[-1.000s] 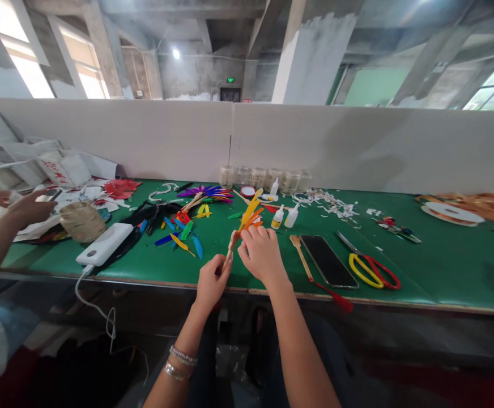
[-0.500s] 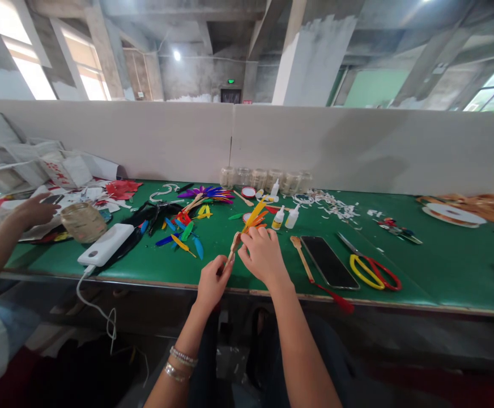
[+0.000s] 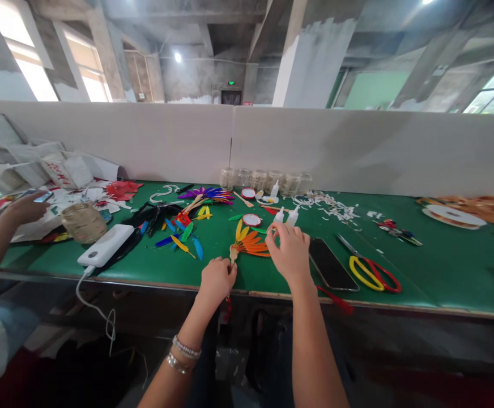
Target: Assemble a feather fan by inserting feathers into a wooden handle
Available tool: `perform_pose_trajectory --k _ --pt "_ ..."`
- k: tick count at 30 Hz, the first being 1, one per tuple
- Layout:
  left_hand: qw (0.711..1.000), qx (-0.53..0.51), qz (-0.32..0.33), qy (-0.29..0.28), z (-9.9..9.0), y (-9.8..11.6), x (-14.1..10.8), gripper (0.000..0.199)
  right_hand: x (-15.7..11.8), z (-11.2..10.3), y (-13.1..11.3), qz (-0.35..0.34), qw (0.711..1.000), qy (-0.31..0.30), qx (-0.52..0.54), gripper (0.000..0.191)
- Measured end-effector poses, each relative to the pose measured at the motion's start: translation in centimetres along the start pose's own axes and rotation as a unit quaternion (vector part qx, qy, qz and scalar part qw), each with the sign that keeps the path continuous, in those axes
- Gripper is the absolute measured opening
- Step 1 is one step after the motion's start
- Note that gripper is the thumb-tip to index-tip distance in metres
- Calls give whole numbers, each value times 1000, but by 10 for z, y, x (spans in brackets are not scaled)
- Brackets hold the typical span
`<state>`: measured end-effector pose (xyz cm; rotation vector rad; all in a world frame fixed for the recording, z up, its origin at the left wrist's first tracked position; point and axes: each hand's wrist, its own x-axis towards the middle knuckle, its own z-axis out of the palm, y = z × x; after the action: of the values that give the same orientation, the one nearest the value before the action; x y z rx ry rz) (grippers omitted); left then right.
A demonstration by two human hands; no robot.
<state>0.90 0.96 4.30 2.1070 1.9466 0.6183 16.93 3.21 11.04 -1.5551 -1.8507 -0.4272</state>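
Orange-and-yellow feather fan (image 3: 247, 245) on a green worktable (image 3: 455, 277) before a white partition (image 3: 357, 150)

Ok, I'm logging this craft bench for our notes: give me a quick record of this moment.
Left hand: on the wooden stick of an orange and yellow feather fan
Right hand: fingertips pinched, beside a white squeeze bottle
Nearby: black smartphone, red and yellow scissors
Rest: white power bank, co-worker's hand with a phone
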Motion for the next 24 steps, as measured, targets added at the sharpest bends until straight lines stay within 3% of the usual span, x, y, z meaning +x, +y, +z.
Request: perform_pose_trajectory --k 2,5,10,13,19,24 --pt "998 56 -7 -22 -4 4 -1 37 0 2 1 -5 1000 -12 -4 18" --pt "995 92 -27 -12 -12 -2 0 47 0 4 1 -18 999 -36 1 24" --pt "974 143 -151 90 -25 -44 10 52 0 4 -3 -31 996 -82 18 28" --pt "952 170 -218 129 -28 -64 16 54 0 4 -4 -15 998 -57 21 31" --pt "957 184 -196 108 -18 -67 21 43 2 1 3 99 995 31 15 43" --pt "959 193 -180 103 -18 -62 17 43 2 -1 5 115 992 -23 50 48"
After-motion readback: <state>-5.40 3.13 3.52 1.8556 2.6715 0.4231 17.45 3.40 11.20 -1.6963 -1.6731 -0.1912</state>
